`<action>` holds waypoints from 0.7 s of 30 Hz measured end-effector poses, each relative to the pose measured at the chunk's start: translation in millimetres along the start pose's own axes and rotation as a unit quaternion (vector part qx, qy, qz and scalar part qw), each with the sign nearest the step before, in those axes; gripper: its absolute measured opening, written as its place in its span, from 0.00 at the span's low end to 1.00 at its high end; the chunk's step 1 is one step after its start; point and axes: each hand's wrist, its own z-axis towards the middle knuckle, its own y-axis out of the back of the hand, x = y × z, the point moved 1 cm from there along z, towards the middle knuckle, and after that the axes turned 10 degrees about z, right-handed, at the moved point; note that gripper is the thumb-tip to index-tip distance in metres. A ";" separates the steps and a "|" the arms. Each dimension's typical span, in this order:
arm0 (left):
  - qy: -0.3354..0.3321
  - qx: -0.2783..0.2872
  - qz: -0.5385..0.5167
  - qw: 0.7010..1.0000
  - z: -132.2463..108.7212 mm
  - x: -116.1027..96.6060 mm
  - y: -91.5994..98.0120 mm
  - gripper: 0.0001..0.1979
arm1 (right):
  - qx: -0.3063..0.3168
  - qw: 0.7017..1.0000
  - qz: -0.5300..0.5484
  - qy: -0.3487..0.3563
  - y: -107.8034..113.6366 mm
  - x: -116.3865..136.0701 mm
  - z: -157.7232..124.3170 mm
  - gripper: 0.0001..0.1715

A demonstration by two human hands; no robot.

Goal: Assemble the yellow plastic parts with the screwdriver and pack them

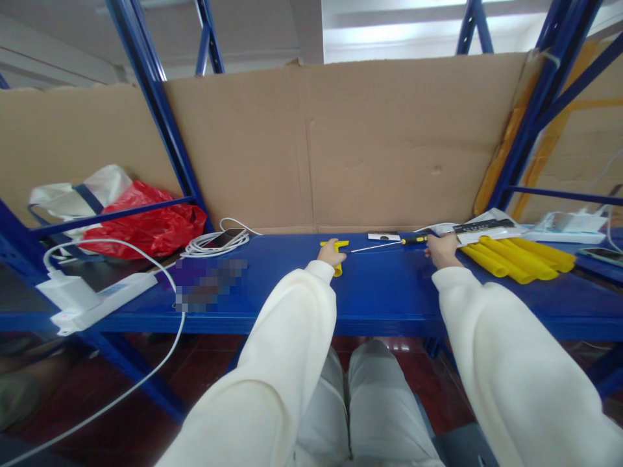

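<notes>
My left hand point(331, 253) is closed around a small yellow plastic part point(339, 257) that rests on the blue shelf point(389, 292). My right hand point(442, 249) is closed on the yellow-and-black handle of a screwdriver point(389, 244). The thin metal shaft of the screwdriver points left toward the yellow part, its tip close to it. Both arms are in white sleeves. Several long yellow tubes point(516, 258) lie just right of my right hand.
A cardboard sheet point(341, 143) walls the back of the shelf. A coiled white cable with a phone point(219, 241), a red plastic bag point(146, 227) and a white power strip point(97, 298) lie to the left. Papers and a black strip point(481, 227) lie to the right.
</notes>
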 end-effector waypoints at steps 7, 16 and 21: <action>-0.006 0.000 0.009 1.000 3.9 -1.9 -0.1 0.35 | 0.106 0.904 -0.317 0.266 -24.7 17.2 -10.9 0.20; -0.033 0.000 0.052 0.998 2.5 -4.1 2.5 0.32 | 0.195 0.783 -0.522 0.277 -55.1 23.1 -11.1 0.29; -0.049 -0.017 0.065 0.997 1.4 -4.5 2.1 0.33 | 0.172 0.774 -0.538 0.288 -62.5 26.2 -9.1 0.28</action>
